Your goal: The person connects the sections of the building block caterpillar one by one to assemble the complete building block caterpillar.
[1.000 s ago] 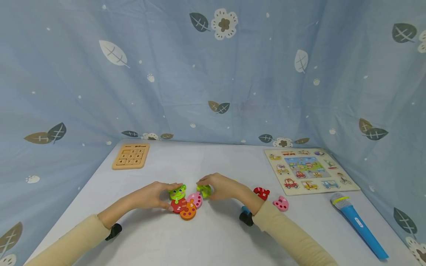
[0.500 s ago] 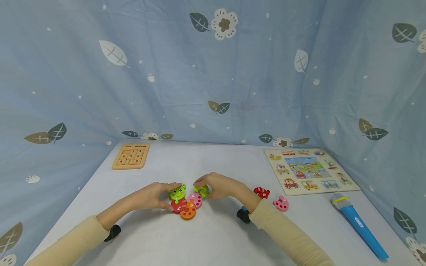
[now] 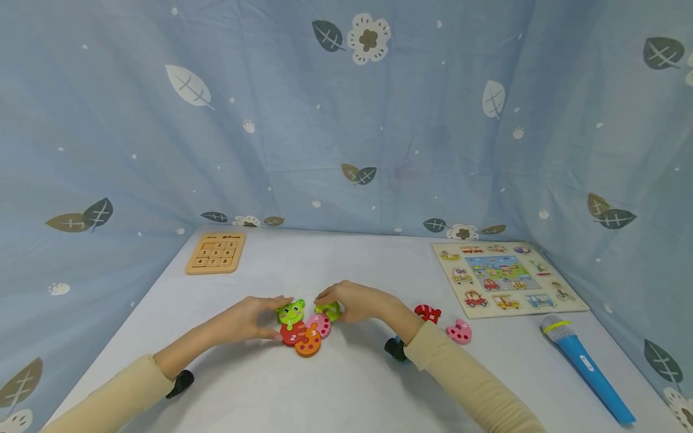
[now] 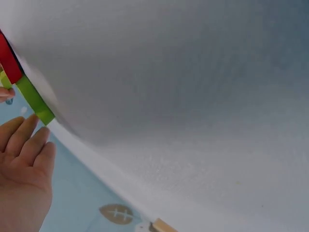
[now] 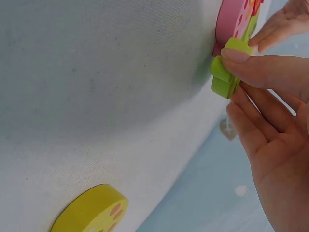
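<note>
Several joined wooden caterpillar puzzle pieces lie mid-table: a green smiling head, a red piece numbered 2, an orange piece numbered 3 and a pink piece numbered 4. My left hand holds the left side of this group, fingers at the head's upper edge and thumb against the red piece. Between thumb and fingers, my right hand pinches a green puzzle piece at the pink piece's upper right. Whether the two are interlocked I cannot tell.
Right of my right forearm lie a red striped piece and a pink piece. A yellow piece shows in the right wrist view. Farther out are a number slide puzzle, a vehicle puzzle board and a blue microphone.
My right hand has shifted slightly left with the green piece, closer against the pink piece. The left hand keeps its place at the head and red piece.
</note>
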The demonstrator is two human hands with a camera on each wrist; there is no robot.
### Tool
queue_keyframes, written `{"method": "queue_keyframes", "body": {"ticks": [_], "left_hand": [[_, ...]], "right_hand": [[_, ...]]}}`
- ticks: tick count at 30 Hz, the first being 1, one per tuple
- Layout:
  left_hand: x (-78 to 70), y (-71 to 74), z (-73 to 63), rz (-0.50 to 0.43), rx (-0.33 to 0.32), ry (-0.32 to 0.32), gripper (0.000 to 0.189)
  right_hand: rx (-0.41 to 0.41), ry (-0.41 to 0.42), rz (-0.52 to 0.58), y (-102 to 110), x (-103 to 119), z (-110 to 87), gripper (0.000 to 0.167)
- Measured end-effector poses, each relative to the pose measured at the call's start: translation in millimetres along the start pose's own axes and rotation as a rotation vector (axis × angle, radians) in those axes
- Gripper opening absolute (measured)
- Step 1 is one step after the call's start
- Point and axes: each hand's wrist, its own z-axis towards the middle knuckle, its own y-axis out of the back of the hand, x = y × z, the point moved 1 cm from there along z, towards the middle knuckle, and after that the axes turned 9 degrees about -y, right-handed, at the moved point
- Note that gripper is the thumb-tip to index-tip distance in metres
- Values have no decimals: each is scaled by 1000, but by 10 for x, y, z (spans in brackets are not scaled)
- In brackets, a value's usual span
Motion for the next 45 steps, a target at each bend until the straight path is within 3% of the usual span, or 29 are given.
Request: {"method": "queue_keyframes", "body": {"ticks": [27, 36, 45], "left_hand": [[-87, -38, -13, -10, -7, 28, 79], [-39, -59, -44, -3, -7, 32, 83], [-47, -41, -53, -4, -10, 29, 83]], "right_hand": [[11, -18, 6, -76, -40, -50, 58], [-75, -80, 55, -23, -90, -222, 53], [-168, -29, 60, -18, -244, -518, 49]]}}
